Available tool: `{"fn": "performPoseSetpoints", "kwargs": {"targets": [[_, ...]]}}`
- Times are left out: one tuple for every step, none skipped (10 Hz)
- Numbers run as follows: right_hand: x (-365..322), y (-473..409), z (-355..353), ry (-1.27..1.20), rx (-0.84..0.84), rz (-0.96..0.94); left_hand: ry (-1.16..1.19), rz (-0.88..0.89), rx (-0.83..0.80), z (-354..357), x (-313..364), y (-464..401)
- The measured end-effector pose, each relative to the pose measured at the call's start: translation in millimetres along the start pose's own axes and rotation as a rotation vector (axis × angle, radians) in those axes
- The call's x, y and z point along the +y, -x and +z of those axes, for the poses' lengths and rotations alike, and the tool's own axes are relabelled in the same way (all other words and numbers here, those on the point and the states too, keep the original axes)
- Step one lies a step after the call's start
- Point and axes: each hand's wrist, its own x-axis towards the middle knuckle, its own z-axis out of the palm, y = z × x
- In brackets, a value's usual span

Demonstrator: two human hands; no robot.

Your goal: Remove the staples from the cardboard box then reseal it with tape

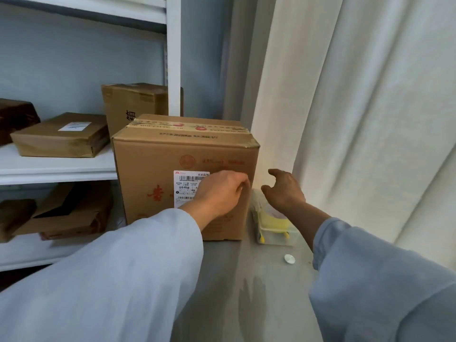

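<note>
- Left hand: centre of the frame, laid against the front face of the brown corrugated cardboard box, over the right part of its white shipping label; fingers curled toward the box's right front edge. Whether they pinch anything cannot be told.
- Right hand: right of centre, just beside the box's right edge and apart from it; fingers loosely bent and spread, holding nothing; in shadow.
- Both forearms: loose pale blue sleeves fill the lower part of the frame.
- Brown cardboard box: upright on the grey counter, centre of the frame; printed tape runs across its top seam; red printing on the front face. Staples are not discernible.
- Clear plastic lidded container: on the counter, lower right of the box and just beside it, under the right wrist; yellow contents show through.
- Small round silver disc: on the counter, below the container.
- White metal shelving unit: left half of the frame, behind the box.
- Flat brown parcel with a white label: middle shelf, left.
- Upright brown carton: middle shelf, behind the box.
- Brown paper packages: lower shelf, lower left.
- White pleated curtain: right half of the frame.
</note>
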Motion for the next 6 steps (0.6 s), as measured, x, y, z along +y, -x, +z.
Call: {"fn": "performPoseSetpoints", "kwargs": {"targets": [[31, -6, 22, 0.072, -0.142, 0.102, 0.058, -0.115, -0.182, 28, 1, -6], [58, -5, 46, 0.209, -0.296, 0.250, 0.168, -0.179, -0.329, 44, -1, -10], [84, -3, 71, 0.273, -0.304, 0.284, 0.198, -0.188, -0.382, 60, 1, -14], [95, -14, 82, 0.341, -0.262, 0.240, 0.258, -0.207, -0.420, 74, 3, -21], [98, -24, 90, 0.310, -0.284, 0.263, 0.294, -0.218, -0.417, 79, 0, -19], [94, -24, 85, 0.251, -0.301, 0.300, 0.293, -0.241, -0.363, 78, -2, -18]]}}
